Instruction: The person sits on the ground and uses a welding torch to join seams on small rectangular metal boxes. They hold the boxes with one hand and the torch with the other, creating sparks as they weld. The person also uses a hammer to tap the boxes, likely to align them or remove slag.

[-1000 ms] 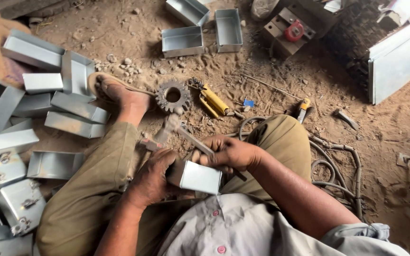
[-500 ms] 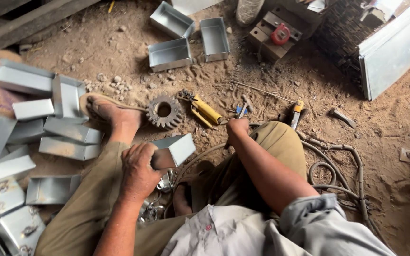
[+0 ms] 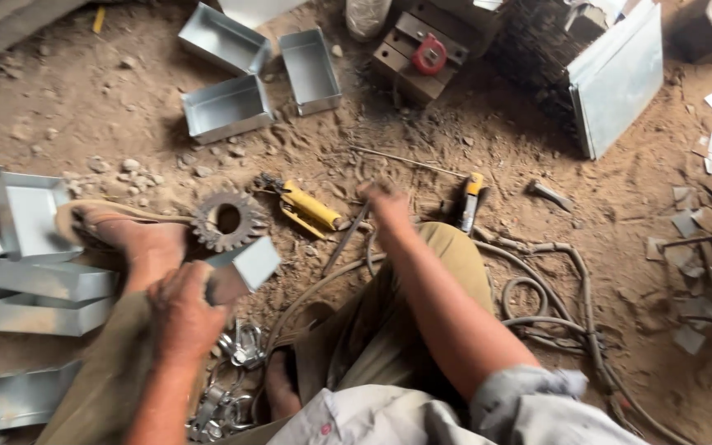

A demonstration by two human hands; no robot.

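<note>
Head view, left hand (image 3: 181,317): closed on a small metal box (image 3: 241,268), held above the left shin, as half a second ago.
Right hand (image 3: 389,204): stretched to the dirt by a thin rod (image 3: 346,239); grip blurred, cannot tell.
Nearby: gear (image 3: 226,220), yellow tool (image 3: 311,208).
Change: a second ago both hands met at the box.

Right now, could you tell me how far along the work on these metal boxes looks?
Done, it seems: folded boxes stacked at the left. In hand: the left hand grips one small metal box, while the right hand reaches to a thin tool on the dirt. Possibly left: three open trays farther off; their state is unclear.
</note>
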